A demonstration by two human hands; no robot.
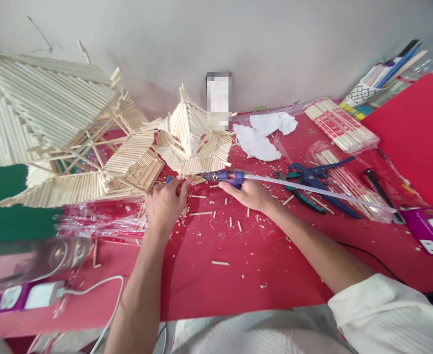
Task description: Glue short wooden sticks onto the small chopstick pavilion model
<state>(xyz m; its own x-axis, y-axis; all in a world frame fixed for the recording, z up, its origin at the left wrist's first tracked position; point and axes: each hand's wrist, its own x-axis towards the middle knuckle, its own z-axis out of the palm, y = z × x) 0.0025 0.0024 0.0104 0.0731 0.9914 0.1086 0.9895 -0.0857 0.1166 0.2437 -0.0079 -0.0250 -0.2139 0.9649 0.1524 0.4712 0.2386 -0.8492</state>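
A purple glue gun point(234, 178) with a long clear glue stick point(312, 189) jutting from its back is gripped in my right hand point(251, 194). Its nozzle points left, at the lower edge of a small pagoda-like roof point(190, 132) built of wooden sticks. Just left of the nozzle is my left hand point(166, 204), fingers curled in below that roof's front edge; what they hold is hidden. A small blue tip point(169, 179) shows beside its fingers. Farther left stands a larger stick-built house point(54, 103) with a sloping roof, joined to lower stick roofs.
Cut stick pieces point(219, 263) and shavings litter the red table point(209, 295). Blue cutters point(308, 179), green-handled pliers point(304, 196) and packs of chopsticks point(341, 125) lie to the right. A phone point(219, 98) leans on the wall near crumpled tissue point(258, 142). Plastic wrap point(101, 221) lies left.
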